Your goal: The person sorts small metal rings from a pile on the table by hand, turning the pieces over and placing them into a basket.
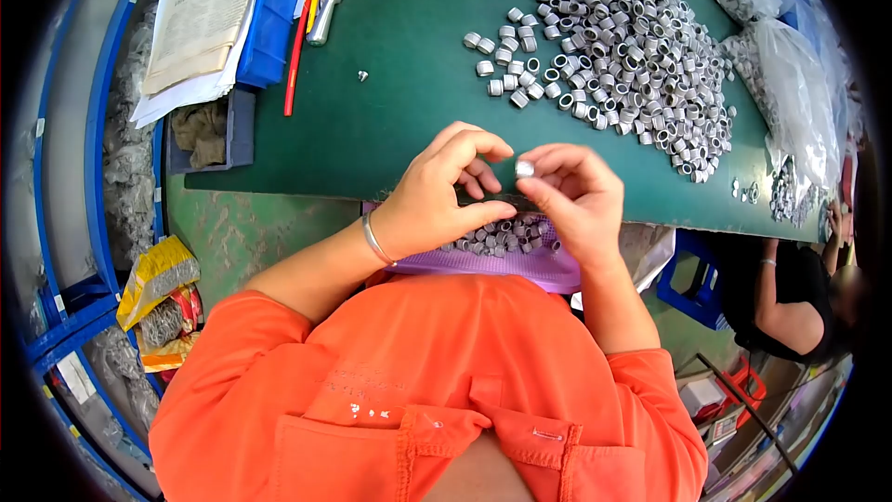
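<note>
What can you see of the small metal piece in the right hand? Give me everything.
The small metal piece is stubby and pale silver-grey, metallic-looking, with a bright, almost white face catching the light. It is pinched at the tips of the thumb and fingers of the right hand, which cover part of it. The left hand is close beside it but appears not to touch it. Its far side is hidden; any hole or thread is too small to tell.

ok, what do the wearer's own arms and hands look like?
Left hand and right hand are both ungloved. A plain silver-coloured bangle circles the left wrist; nothing shows on the right. Orange sleeves leave the forearms bare. No cables visible.
</note>
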Demonstrator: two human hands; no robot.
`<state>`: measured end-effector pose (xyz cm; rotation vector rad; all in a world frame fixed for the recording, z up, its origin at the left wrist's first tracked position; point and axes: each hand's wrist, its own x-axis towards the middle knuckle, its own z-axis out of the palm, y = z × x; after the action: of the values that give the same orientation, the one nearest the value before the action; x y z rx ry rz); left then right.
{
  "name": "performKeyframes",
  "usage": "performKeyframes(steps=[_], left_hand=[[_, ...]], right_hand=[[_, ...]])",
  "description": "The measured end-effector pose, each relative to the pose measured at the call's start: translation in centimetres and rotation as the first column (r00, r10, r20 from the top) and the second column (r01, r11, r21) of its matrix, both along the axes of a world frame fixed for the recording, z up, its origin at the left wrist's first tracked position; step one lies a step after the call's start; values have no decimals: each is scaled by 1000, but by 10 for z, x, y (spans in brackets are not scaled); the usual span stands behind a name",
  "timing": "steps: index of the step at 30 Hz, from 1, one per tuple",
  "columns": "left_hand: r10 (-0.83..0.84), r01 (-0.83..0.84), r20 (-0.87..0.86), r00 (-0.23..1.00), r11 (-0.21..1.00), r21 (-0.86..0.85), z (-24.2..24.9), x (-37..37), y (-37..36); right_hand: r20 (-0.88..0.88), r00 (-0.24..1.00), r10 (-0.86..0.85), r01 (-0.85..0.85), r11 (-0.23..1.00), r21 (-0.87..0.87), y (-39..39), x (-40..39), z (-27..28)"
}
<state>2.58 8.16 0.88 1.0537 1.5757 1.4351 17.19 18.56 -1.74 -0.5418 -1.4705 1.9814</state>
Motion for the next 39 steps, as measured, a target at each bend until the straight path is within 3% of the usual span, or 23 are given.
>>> performKeyframes(steps=[3, 4, 5, 6, 7, 9, 11, 15, 19, 21, 22, 23, 24, 25, 27, 29, 31, 33, 35, 36, 37, 38, 39], left_hand=[[-123, 124, -28, 992, 991, 56, -13, -7, -3], [-105, 107, -72, 992, 994, 27, -10, -9, -3], [-103, 106, -78, 992, 994, 31, -12, -9, -3], [-45, 45, 81, 996, 999, 4, -17, -8, -4], [18, -10, 237, 971, 999, -33, -19, -7, -4], [35, -35, 256, 966, 999, -3, -16, -5, -1], [82, -109, 485, 871, 994, 28, -12, -7, 1], [123, -102, 572, 811, 992, -69, -7, -12, 1], [117, -60, 593, 796, 992, -114, -1, -10, 4], [112, -53, 600, 792, 992, -115, 0, -9, 5], [118, -47, 601, 791, 990, -132, 0, -10, 4], [123, -40, 602, 789, 988, -150, 1, -10, 4], [123, -35, 603, 789, 987, -155, 1, -10, 3], [119, -30, 609, 785, 988, -154, 0, -10, 3], [132, -36, 604, 786, 985, -168, -2, -10, 1], [130, -39, 614, 778, 986, -160, -5, -9, 0], [130, -26, 582, 803, 982, -185, -8, -11, -2], [135, -25, 562, 816, 980, -200, -10, -14, -5], [26, 9, 657, 754, 999, -51, -16, -17, -9], [57, -16, 658, 750, 998, -69, -11, -16, -9], [62, -21, 655, 753, 997, -70, -10, -17, -10], [70, -23, 616, 785, 996, -83, -10, -18, -11], [76, -26, 576, 814, 995, -94, -9, -18, -11]], right_hand=[[221, 972, 78, -108, 986, 124, 0, -2, 9], [215, 976, -20, -69, 915, 397, 7, -6, 6], [182, 977, -114, -28, 771, 637, 17, -14, 4], [142, 962, -232, 17, 572, 820, 27, -24, 6], [136, 920, -368, 37, 427, 903, 32, -33, 5], [177, 845, -505, -58, 242, 969, 42, -46, -2], [190, 833, -519, -73, 238, 969, 42, -48, -1], [268, 865, -424, -177, 243, 954, 32, -30, 0], [312, 894, -323, -178, 383, 906, 27, -13, -2], [345, 899, -271, -64, 696, 715, 20, -7, 3], [360, 916, -176, -35, 860, 510, 18, -2, 1], [366, 914, -177, -37, 860, 509, 17, 1, 2], [323, 946, -39, -13, 987, 159, 17, 3, 6], [230, 971, 69, -19, 977, -213, 16, 6, 8], [162, 982, 97, -43, 950, -309, 18, 9, 7], [-18, 992, 128, -118, 836, -536, 19, 11, 7], [-23, 990, 139, -130, 836, -533, 19, 15, 9], [59, 951, 303, -251, 871, -422, 18, 19, 11], [393, 807, 440, -368, 896, -248, 15, 20, 27], [496, 785, 370, -481, 870, 112, 15, 17, 26], [565, 782, 263, -556, 704, 443, 16, 15, 25], [561, 784, 266, -556, 702, 444, 17, 9, 24], [515, 855, 69, -426, 658, 620, 18, -1, 20]])
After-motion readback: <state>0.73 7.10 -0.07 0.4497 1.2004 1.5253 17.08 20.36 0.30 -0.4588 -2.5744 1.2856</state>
